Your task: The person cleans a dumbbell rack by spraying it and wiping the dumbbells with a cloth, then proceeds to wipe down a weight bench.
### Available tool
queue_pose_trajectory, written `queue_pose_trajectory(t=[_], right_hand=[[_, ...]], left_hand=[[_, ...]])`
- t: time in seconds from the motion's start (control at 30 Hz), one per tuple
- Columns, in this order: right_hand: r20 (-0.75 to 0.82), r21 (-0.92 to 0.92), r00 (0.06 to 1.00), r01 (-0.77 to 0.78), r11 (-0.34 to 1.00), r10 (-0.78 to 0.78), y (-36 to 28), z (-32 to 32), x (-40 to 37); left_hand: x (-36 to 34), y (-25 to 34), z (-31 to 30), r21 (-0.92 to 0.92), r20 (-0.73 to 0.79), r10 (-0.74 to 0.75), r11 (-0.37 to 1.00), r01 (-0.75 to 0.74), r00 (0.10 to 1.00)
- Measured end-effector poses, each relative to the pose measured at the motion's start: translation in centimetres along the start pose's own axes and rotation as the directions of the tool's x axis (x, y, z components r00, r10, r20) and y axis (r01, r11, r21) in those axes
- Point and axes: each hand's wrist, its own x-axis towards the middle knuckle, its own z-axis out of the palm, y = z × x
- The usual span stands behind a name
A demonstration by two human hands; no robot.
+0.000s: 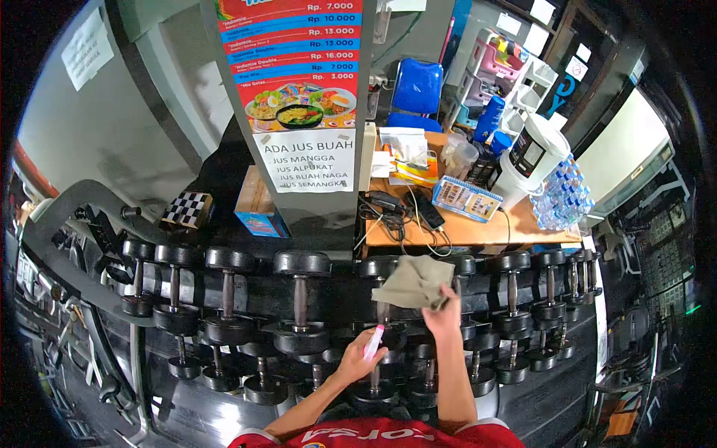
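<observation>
My left hand (357, 363) is closed around a slim white bottle (373, 345) with a pink top, which points up and away from me. Its exact kind is too small to make out. A grey-green cloth (412, 282) hangs from my right hand (443, 312), whose fingers grip its lower right corner. The cloth is spread above the rack and covers part of a dumbbell (382, 312) behind it. Black dumbbells with metal handles, such as this one (301, 293) left of my hands, lie in two rows in front of me.
Behind the rack, a wooden desk (478, 233) carries cables, a desk calendar (467, 199), a white bucket (532, 153) and a pack of water bottles (562, 196). A pillar with a menu poster (299, 45) stands left of it. Gym machine frames (89, 201) flank the left side.
</observation>
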Motion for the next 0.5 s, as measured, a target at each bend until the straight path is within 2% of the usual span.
queue_pose_trajectory(t=[0.03, 0.1, 0.13, 0.27, 0.33, 0.37, 0.43, 0.5], right_hand=[[0.227, 0.122, 0.974, -0.01, 0.992, -0.018, -0.6, -2.7, 1.7], [0.239, 0.168, 0.969, 0.029, 0.985, -0.07, -1.8, -3.8, 0.3], [0.249, 0.157, 0.965, 0.044, 0.987, -0.083, -2.1, -5.1, 0.1], [0.301, 0.111, 0.948, 0.071, 0.991, -0.101, -2.0, -9.0, -2.3], [0.412, 0.173, 0.901, 0.065, 0.983, -0.132, -1.8, -10.5, -3.0], [0.411, 0.174, 0.902, 0.063, 0.983, -0.13, -1.6, -10.5, -3.3], [0.26, 0.201, 0.934, 0.196, 0.96, -0.245, -1.2, -10.5, -4.5], [0.299, 0.216, 0.925, 0.172, 0.961, -0.233, -1.4, -10.3, -4.9]], left_hand=[[0.1, 0.2, -0.3, 0.0, -0.006, 0.003, 1.0, -0.003, 1.0], [0.3, 1.1, -1.1, -0.12, 0.1, -0.319, 0.936, 0.329, 0.943], [0.3, 1.8, -0.9, -0.286, 0.056, -0.317, 0.903, 0.32, 0.947], [0.0, 3.6, -1.1, -0.376, 0.006, -0.4, 0.848, 0.373, 0.916], [-0.5, 3.2, -1.0, -0.353, 0.021, -0.422, 0.845, 0.402, 0.906], [-0.7, 3.1, -1.0, -0.33, 0.04, -0.442, 0.84, 0.43, 0.896], [-0.7, 3.6, -1.2, -0.255, 0.034, -0.429, 0.87, 0.423, 0.903], [-0.8, 3.7, -1.2, -0.179, 0.028, -0.412, 0.894, 0.41, 0.911]])
